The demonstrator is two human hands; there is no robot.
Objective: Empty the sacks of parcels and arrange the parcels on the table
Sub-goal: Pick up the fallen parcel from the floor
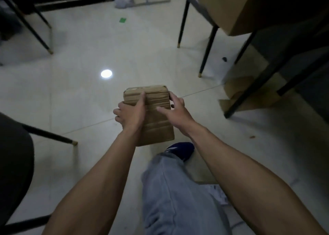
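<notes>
Gripping a brown parcel (156,117), left hand (130,114) and right hand (175,110) extended.

Fingertips of the left hand (131,113) were tucked under the parcel (156,118), out of sight; its wrist covered the parcel's near-left corner. On the right hand (175,110) the finger ends curled over the parcel's right edge and could not be seen. Any print on the parcel was unreadable. The blue shoe (180,150) was half hidden behind parcel and trouser leg (178,199). The cardboard box (222,9) was cut off at the top edge, the dark chair (16,163) at the left edge. The white bag (122,1) far back was blurred. The small dark object (224,59) and the green scrap (122,20) on the floor were too small to identify. The flattened cardboard (249,96) was partly behind table legs (267,78).
</notes>
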